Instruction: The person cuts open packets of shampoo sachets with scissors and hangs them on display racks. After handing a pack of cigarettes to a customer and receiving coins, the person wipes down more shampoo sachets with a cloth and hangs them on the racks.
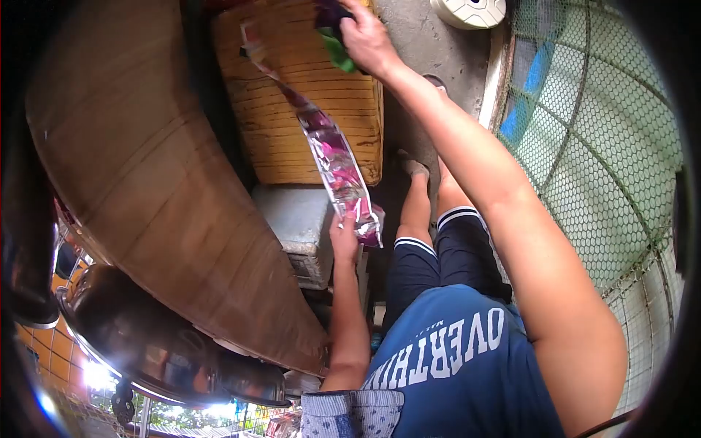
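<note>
Going from left to right, the loose far end of the strip of packets is trailing in front of the wood-grained box, so steering it away from the edge of the brown tabletop is probably helping to avoid a snag. The left hand is pinching the strip near its lower end, fingers closing on the foil; a light, firm hold there is likely serving best, since squeezing hard could be creasing the packets. The right hand is grasping a dark bundle with a green part, its fingers curling around it; holding that well apart from the strip is likely sparing a tangle.

The strip itself is running slantwise, its upper left end looking narrow, pale and blurred. Farther right it is twisting and turning dark purple, then widening into glossy pink and purple packets with silvery edges. Beside the pale chest, its lower right end is bending and crumpling just past the left hand. The print is blurring too much for reading.
</note>
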Tool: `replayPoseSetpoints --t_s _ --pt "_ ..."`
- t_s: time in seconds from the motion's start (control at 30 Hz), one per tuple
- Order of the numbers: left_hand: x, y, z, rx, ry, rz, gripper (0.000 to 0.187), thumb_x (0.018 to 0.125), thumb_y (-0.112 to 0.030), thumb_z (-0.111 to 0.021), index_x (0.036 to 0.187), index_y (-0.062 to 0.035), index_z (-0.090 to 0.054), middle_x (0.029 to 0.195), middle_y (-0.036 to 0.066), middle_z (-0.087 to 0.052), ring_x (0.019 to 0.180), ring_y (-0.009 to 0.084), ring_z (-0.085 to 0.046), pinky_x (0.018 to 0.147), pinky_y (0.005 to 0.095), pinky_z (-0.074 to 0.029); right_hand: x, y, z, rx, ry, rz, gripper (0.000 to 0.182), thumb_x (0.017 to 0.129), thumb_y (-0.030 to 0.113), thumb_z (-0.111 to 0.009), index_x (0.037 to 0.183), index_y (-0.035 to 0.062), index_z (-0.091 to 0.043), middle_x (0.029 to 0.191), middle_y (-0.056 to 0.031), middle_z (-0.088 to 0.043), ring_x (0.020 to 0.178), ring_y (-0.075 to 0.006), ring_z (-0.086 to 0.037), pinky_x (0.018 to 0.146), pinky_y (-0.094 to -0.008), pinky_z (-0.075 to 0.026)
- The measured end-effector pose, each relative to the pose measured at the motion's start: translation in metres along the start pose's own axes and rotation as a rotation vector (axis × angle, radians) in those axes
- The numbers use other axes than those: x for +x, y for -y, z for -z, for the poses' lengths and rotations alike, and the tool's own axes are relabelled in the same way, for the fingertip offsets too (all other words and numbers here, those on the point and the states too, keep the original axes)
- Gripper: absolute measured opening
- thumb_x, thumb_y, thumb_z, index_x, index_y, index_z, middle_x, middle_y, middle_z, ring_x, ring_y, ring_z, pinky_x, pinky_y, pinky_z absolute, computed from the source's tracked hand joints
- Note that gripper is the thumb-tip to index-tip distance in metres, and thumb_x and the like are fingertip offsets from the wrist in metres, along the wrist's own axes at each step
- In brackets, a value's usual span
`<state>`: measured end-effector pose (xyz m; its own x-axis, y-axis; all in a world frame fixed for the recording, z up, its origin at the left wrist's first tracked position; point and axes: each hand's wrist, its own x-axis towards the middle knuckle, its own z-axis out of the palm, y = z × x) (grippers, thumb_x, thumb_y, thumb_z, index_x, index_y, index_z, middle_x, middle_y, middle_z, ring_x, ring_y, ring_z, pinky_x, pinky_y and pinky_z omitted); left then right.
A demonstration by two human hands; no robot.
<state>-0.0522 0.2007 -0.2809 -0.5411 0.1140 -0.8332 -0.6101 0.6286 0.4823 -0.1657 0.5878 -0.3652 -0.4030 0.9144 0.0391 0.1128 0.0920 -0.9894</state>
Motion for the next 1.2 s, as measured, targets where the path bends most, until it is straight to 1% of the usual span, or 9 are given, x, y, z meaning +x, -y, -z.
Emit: replayPoseSetpoints --t_s 0.1,0.2,0.4,0.5,0.6,0.8,0.9,1.0,1.2 --pt "-0.032 -0.002 -0.010 -0.123 0.030 -0.051 0.026 0.097 -0.012 -0.056 0.121 0.0002 -0.058 0.103 0.005 -0.063 0.090 0.0125 -0.060 0.078 0.0268 -0.049 -0.032 0.013 0.051 -0.048 0.208 -0.547 0.043 0.088 0.033 -0.070 0.117 0.0015 -0.063 0.094 -0.0073 -0.070 0.076 -0.0124 -0.065 0.066 -0.0276 -0.054" --pt "-0.058 -0.011 -0.004 -0.276 0.015 -0.005 0.027 0.097 -0.011 -0.055 0.121 0.0012 -0.057 0.104 0.006 -0.064 0.091 0.0137 -0.061 0.079 0.0291 -0.051 -0.081 -0.018 0.064 0.101 0.525 -0.916 0.047 0.082 0.034 -0.076 0.113 -0.0003 -0.064 0.087 -0.0093 -0.070 0.076 -0.0127 -0.065 0.069 -0.0278 -0.054" --pt "-0.047 -0.022 0.014 -0.350 0.004 0.103 0.031 0.097 -0.014 -0.056 0.124 0.0012 -0.054 0.107 0.008 -0.063 0.088 0.0171 -0.064 0.077 0.0319 -0.053 -0.146 0.017 -0.020 -0.143 0.992 0.234 0.031 0.077 0.019 -0.066 0.107 0.0151 -0.066 0.104 -0.0043 -0.065 0.100 -0.0298 -0.062 0.083 -0.0422 -0.048" --pt "-0.051 -0.018 0.008 -0.225 0.047 0.100 0.031 0.096 -0.015 -0.056 0.123 0.0003 -0.055 0.103 0.005 -0.062 0.087 0.0131 -0.060 0.076 0.0277 -0.049 -0.180 -0.027 -0.061 -0.488 1.083 0.649 0.016 0.080 0.022 -0.061 0.093 0.0220 -0.070 0.101 0.0010 -0.065 0.112 -0.0215 -0.056 0.093 -0.0451 -0.040" --pt "-0.050 -0.010 0.005 -0.202 -0.049 0.083 0.026 0.096 -0.012 -0.056 0.120 -0.0004 -0.055 0.098 0.003 -0.060 0.085 0.0121 -0.058 0.076 0.0271 -0.048 -0.135 -0.039 -0.082 -0.515 0.816 0.671 0.017 0.082 0.019 -0.058 0.094 0.0221 -0.071 0.101 -0.0013 -0.065 0.109 -0.0236 -0.058 0.099 -0.0510 -0.038" --pt "-0.007 -0.015 0.021 -0.403 -0.170 0.106 0.024 0.096 -0.016 -0.060 0.114 -0.0006 -0.057 0.093 0.007 -0.063 0.077 0.0175 -0.064 0.065 0.0347 -0.056 -0.020 -0.025 -0.053 -0.684 0.712 0.073 0.039 0.082 0.017 -0.061 0.120 0.0240 -0.063 0.109 -0.0095 -0.066 0.106 -0.0268 -0.063 0.079 -0.0467 -0.050" --pt "0.024 -0.014 0.015 -0.421 -0.162 0.189 0.015 0.094 -0.017 -0.064 0.102 -0.0041 -0.062 0.084 0.002 -0.063 0.070 0.0137 -0.061 0.065 0.0308 -0.052 -0.019 -0.007 -0.020 -0.558 0.403 0.459 0.055 0.071 0.013 -0.070 0.124 0.0199 -0.060 0.121 -0.0134 -0.062 0.094 -0.0345 -0.063 0.077 -0.0466 -0.049" --pt "0.049 -0.001 0.018 -0.404 -0.117 0.243 0.014 0.094 -0.019 -0.065 0.091 -0.0070 -0.060 0.074 -0.001 -0.056 0.063 0.0104 -0.053 0.056 0.0270 -0.045 -0.084 0.033 0.002 -0.392 0.805 0.551 0.054 0.064 0.014 -0.071 0.117 0.0134 -0.058 0.119 -0.0098 -0.061 0.099 -0.0287 -0.058 0.074 -0.0439 -0.046" --pt "0.048 0.010 0.020 -0.082 -0.164 0.307 0.011 0.096 -0.016 -0.058 0.097 -0.0047 -0.059 0.077 0.000 -0.056 0.062 0.0093 -0.053 0.052 0.0239 -0.043 -0.212 -0.063 -0.031 -0.347 1.133 0.857 0.024 0.083 0.023 -0.055 0.100 0.0086 -0.063 0.121 -0.0088 -0.060 0.123 -0.0257 -0.049 0.113 -0.0595 -0.025"
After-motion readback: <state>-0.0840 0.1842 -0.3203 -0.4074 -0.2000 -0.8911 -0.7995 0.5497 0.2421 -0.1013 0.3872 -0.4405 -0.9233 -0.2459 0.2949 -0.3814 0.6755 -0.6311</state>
